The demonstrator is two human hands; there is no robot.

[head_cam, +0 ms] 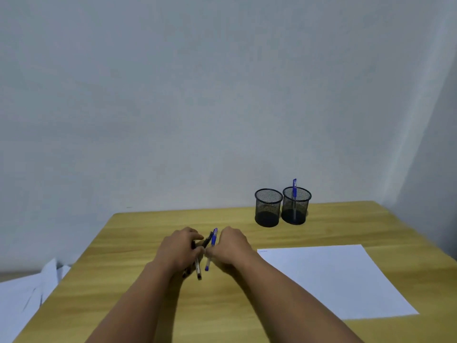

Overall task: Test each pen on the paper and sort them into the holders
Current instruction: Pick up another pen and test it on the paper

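My left hand is closed around a bunch of pens above the middle of the wooden table. My right hand pinches a blue-capped pen right beside that bunch, its cap pointing up and away. A white sheet of paper lies flat to the right of my hands. Two black mesh holders stand at the back: the left holder looks empty, and the right holder has one blue pen standing in it.
A plain wall rises just behind the table's far edge. Loose white sheets lie below the table's left edge. The table's right corner sits near a side wall.
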